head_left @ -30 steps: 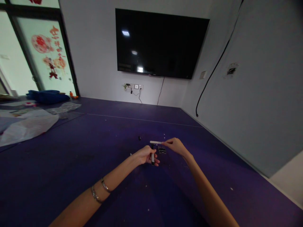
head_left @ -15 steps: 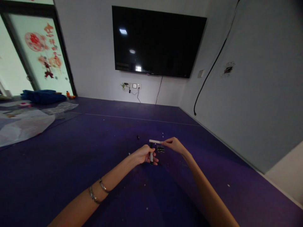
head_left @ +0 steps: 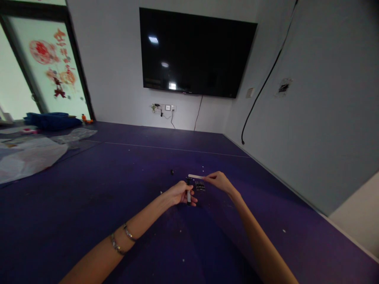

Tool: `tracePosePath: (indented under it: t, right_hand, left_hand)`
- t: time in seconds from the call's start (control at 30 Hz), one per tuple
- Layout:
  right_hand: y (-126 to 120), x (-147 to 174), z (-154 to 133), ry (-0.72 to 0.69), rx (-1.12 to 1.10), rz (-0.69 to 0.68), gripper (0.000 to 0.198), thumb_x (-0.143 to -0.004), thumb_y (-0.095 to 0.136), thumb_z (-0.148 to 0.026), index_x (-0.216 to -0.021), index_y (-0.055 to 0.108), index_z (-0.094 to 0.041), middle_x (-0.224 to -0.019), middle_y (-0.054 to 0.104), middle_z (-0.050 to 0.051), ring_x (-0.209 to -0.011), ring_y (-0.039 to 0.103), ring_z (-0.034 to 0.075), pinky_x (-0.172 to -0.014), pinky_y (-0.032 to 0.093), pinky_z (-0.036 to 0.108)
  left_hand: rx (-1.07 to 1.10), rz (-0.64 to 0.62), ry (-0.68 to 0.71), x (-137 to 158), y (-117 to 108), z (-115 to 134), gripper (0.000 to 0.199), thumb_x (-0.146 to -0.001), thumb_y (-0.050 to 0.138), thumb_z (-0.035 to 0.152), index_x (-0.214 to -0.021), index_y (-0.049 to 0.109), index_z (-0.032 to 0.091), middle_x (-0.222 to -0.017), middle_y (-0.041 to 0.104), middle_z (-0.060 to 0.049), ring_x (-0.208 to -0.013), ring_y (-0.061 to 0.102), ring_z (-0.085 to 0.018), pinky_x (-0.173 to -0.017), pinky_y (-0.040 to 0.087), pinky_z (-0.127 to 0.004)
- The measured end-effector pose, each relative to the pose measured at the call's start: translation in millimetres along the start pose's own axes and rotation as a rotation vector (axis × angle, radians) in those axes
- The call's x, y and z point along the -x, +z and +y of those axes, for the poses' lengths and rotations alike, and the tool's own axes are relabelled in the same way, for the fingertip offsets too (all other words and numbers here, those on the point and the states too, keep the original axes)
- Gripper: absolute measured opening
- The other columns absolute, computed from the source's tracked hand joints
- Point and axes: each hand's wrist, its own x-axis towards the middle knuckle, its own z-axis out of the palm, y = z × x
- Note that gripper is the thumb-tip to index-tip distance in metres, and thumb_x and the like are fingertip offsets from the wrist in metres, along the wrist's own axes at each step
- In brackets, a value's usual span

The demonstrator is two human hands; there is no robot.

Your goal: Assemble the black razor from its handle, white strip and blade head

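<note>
My left hand (head_left: 180, 191) grips a short, upright black-and-white stick-shaped object (head_left: 188, 196), whose exact kind I cannot make out. Between the thumb and fingers of my right hand (head_left: 218, 181) is one end of a flat white stick (head_left: 196, 176). Its free, rounded end points left, just above the dark top of the upright object; whether they touch is too small to tell. A small dark piece with light markings (head_left: 200, 186) lies below the white stick, between my hands. Farther off to the left rests a small black piece (head_left: 172, 172).
White scraps, one (head_left: 284, 230) at the right, dot the purple floor (head_left: 133, 173). Plastic sheets (head_left: 35, 156) and a blue cloth bundle (head_left: 51, 120) lie at the left. A television (head_left: 198, 53) hangs on the wall, and a black cable (head_left: 262, 88) dangles at the right.
The white stick's free end has shifted slightly right and up from the top of the upright object. Both hands keep their hold, nearly still.
</note>
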Motion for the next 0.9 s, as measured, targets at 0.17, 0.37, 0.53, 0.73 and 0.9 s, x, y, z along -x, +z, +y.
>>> tracePosePath:
  t: [0.17, 0.37, 0.53, 0.73, 0.9]
  right_hand:
    - [-1.2, 0.2, 3.5, 0.01, -0.039, -0.056, 0.047, -0.071, 0.052, -0.054, -0.063, 0.069, -0.011, -0.047, 0.037, -0.004, -0.047, 0.029, 0.007, -0.044, 0.021, 0.021]
    - [-5.6, 4.4, 3.8, 0.014, -0.082, -0.059, 0.048, -0.071, 0.052, -0.054, -0.064, 0.069, -0.011, -0.047, 0.038, -0.004, -0.047, 0.03, 0.007, -0.045, 0.021, 0.021]
    - [-5.3, 4.1, 12.6, 0.059, -0.078, -0.017, 0.047, -0.07, 0.053, -0.055, -0.065, 0.07, -0.011, -0.047, 0.041, -0.004, -0.046, 0.031, 0.007, -0.044, 0.022, 0.021]
    - [-13.2, 3.1, 24.6, 0.075, -0.136, 0.079, 0.047, -0.072, 0.053, -0.052, -0.083, 0.072, -0.011, -0.054, 0.051, -0.001, -0.05, 0.04, 0.009, -0.047, 0.028, 0.021]
    - [-21.2, 4.9, 22.8, 0.083, -0.276, 0.027, 0.055, -0.068, 0.06, -0.047, -0.108, 0.064, -0.01, -0.06, 0.058, 0.001, -0.05, 0.045, 0.009, -0.047, 0.034, 0.02]
  left_hand:
    - [0.013, -0.002, 0.03, -0.9, -0.8, -1.0, 0.018, -0.09, 0.034, 0.015, -0.077, 0.045, 0.011, -0.051, 0.054, 0.001, -0.045, 0.061, -0.016, -0.052, 0.053, -0.034]
    - [0.007, 0.018, 0.043, -0.9, 0.6, 1.1, 0.018, -0.09, 0.033, 0.015, -0.077, 0.045, 0.01, -0.053, 0.053, 0.001, -0.045, 0.06, -0.015, -0.052, 0.053, -0.034]
    - [0.003, -0.016, 0.052, -3.7, -2.8, -1.3, 0.013, -0.089, 0.037, 0.016, -0.08, 0.044, 0.011, -0.056, 0.053, 0.001, -0.047, 0.061, -0.016, -0.054, 0.053, -0.035]
    - [-0.099, -0.085, 0.206, -1.5, -3.8, -2.9, 0.008, -0.087, 0.043, 0.021, -0.086, 0.036, 0.016, -0.063, 0.051, 0.003, -0.049, 0.062, -0.016, -0.054, 0.053, -0.038]
    - [-0.25, -0.119, 0.433, 12.7, 0.3, 10.2, 0.006, -0.087, 0.042, 0.021, -0.086, 0.037, 0.018, -0.063, 0.051, 0.003, -0.051, 0.06, -0.012, -0.052, 0.051, -0.027]
